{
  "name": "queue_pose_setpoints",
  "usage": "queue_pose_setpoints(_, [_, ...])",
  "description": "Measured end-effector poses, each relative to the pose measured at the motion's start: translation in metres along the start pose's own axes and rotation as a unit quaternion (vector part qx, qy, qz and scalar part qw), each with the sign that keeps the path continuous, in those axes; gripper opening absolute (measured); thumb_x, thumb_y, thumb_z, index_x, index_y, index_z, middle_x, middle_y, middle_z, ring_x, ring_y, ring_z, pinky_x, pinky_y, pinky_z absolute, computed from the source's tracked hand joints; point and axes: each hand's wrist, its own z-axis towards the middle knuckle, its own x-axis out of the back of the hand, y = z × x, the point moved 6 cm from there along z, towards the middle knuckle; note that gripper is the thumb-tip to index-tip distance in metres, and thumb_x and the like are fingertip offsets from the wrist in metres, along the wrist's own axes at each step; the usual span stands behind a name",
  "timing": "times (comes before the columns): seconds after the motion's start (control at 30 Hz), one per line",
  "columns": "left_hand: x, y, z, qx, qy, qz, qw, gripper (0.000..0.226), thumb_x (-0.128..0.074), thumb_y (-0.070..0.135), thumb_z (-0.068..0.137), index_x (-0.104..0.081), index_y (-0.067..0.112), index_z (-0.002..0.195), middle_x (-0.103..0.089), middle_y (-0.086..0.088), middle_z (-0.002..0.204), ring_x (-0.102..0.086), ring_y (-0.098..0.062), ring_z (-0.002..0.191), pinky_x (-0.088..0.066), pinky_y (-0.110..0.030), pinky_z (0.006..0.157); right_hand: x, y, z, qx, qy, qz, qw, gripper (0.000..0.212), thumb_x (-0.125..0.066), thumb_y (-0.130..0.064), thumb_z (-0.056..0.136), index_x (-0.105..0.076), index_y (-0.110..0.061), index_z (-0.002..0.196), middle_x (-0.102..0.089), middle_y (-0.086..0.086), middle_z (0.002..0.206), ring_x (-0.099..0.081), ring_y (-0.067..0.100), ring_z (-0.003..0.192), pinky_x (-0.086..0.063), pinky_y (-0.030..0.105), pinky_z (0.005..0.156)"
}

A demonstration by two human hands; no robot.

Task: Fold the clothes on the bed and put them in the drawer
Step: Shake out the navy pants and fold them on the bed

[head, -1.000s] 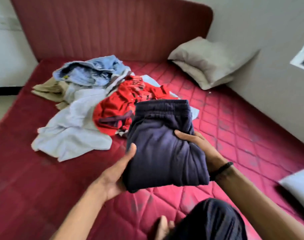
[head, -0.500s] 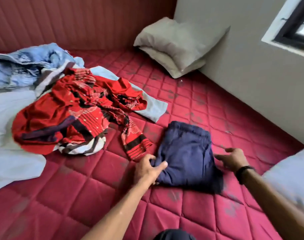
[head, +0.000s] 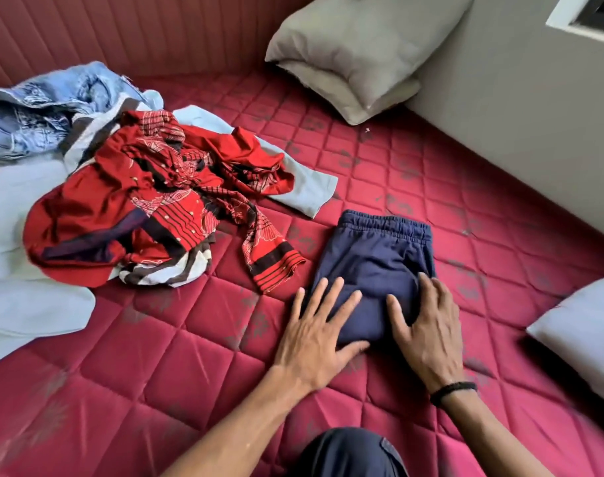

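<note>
- At far left I see a crumpled pale-blue denim garment (head: 49, 108) and a light-blue cotton garment (head: 21, 242) heaped, unfolded, on the crimson quilted mattress (head: 176, 346).
- Beside them sprawls a red patterned shirt with dark stripes (head: 149, 204), one sleeve trailing towards the folded piece.
- My left hand (head: 319, 325) lies flat, fingers straight and spread, pressing the near left edge of the folded navy-blue drawstring shorts (head: 376, 256); it grasps nothing.
- My right hand (head: 428, 321), fingers likewise extended, presses the shorts' near right corner, gripping nothing.
- The shorts lie on the mattress right of the pile, waistband away from me; no drawer is in view.
- Risk, as I judge it: lifting from one edge could let the layers slide apart, and the red sleeve nearby could snag and drag along.
- At right, a grey fabric pillow (head: 355, 53) leans at the wall.
</note>
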Motion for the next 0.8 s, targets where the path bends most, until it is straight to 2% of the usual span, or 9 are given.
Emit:
queue_pose_setpoints(0.1, [0.004,-0.007,-0.006,0.025,0.009,0.027,0.999,0.082,-0.046,0.069,0.093,-0.014,0.04,0.163,-0.006,0.003,0.173,-0.003,-0.022,0.16,-0.017,-0.062,0.123,0.022,0.019,-0.033,-0.11,0.103,0.104,0.983,0.075,-0.07,-0.064,0.078,-0.057,-0.008,0.126,-0.058,0.015,0.117,-0.054,0.035,0.113,-0.045,0.048,0.101])
queue_pose_setpoints(0.17, [0.012,-0.009,-0.014,0.038,0.031,0.035,0.998,0.083,-0.061,0.056,0.09,-0.023,0.039,0.162,-0.012,0.002,0.172,-0.009,-0.025,0.159,-0.018,-0.064,0.122,0.025,0.03,-0.054,-0.166,0.115,0.144,0.969,0.072,-0.073,-0.07,0.073,-0.064,-0.011,0.114,-0.062,0.009,0.106,-0.06,0.029,0.101,-0.05,0.044,0.094])
queue_pose_setpoints(0.23, [0.024,-0.011,-0.024,0.022,0.075,0.04,0.996,0.074,-0.075,0.04,0.083,-0.046,0.035,0.151,-0.036,0.001,0.163,-0.03,-0.027,0.152,-0.021,-0.063,0.12,0.026,0.036,-0.058,-0.218,0.102,0.169,0.956,0.07,-0.082,-0.068,0.068,-0.07,-0.013,0.109,-0.069,0.007,0.102,-0.066,0.026,0.096,-0.053,0.04,0.089])
queue_pose_setpoints(0.3, [0.038,-0.011,-0.034,-0.01,0.139,0.043,0.989,0.05,-0.08,0.028,0.079,-0.066,0.032,0.127,-0.059,0.006,0.136,-0.051,-0.023,0.129,-0.027,-0.057,0.117,0.025,0.042,-0.052,-0.254,0.067,0.174,0.949,0.062,-0.088,-0.06,0.067,-0.076,-0.011,0.103,-0.075,0.008,0.097,-0.07,0.023,0.093,-0.055,0.037,0.085])
queue_pose_setpoints(0.4, [0.051,-0.014,-0.041,-0.013,0.174,0.019,0.984,0.03,-0.081,0.023,0.079,-0.068,0.031,0.105,-0.064,0.014,0.107,-0.059,-0.02,0.102,-0.035,-0.047,0.104,0.021,0.039,-0.042,-0.225,0.029,0.151,0.962,0.043,-0.083,-0.054,0.073,-0.077,-0.014,0.088,-0.074,0.008,0.084,-0.07,0.025,0.083,-0.056,0.038,0.076])
queue_pose_setpoints(0.53, [0.053,-0.02,-0.037,-0.001,0.155,0.033,0.987,0.022,-0.079,0.022,0.082,-0.066,0.03,0.097,-0.063,0.012,0.094,-0.059,-0.02,0.092,-0.036,-0.044,0.093,0.029,0.048,-0.037,-0.19,0.037,0.139,0.971,0.015,-0.08,-0.028,0.082,-0.077,-0.014,0.083,-0.073,0.01,0.085,-0.066,0.025,0.081,-0.046,0.032,0.076])
queue_pose_setpoints(0.63, [0.059,-0.033,-0.031,-0.012,0.146,0.059,0.987,0.021,-0.079,0.023,0.08,-0.068,0.03,0.097,-0.063,0.011,0.092,-0.059,-0.021,0.092,-0.035,-0.045,0.094,0.043,0.06,-0.031,-0.177,0.026,0.155,0.972,0.014,-0.077,-0.027,0.084,-0.077,-0.014,0.078,-0.074,0.005,0.077,-0.067,0.021,0.069,-0.052,0.036,0.071])
queue_pose_setpoints(0.7, [0.06,-0.037,-0.03,-0.019,0.142,0.066,0.987,0.022,-0.08,0.022,0.08,-0.068,0.03,0.097,-0.063,0.011,0.092,-0.059,-0.021,0.093,-0.036,-0.045,0.094,0.047,0.058,-0.03,-0.166,0.021,0.161,0.973,0.013,-0.076,-0.023,0.086,-0.076,-0.014,0.077,-0.073,0.003,0.073,-0.065,0.017,0.064,-0.05,0.034,0.068])
queue_pose_setpoints(0.8, [0.058,-0.038,-0.031,-0.023,0.141,0.063,0.988,0.022,-0.08,0.022,0.08,-0.067,0.03,0.095,-0.062,0.01,0.09,-0.059,-0.021,0.091,-0.036,-0.044,0.092,0.045,0.061,-0.029,-0.208,0.035,0.181,0.961,0.017,-0.074,-0.021,0.086,-0.074,-0.014,0.07,-0.069,0.001,0.063,-0.058,0.012,0.056,-0.048,0.032,0.063])
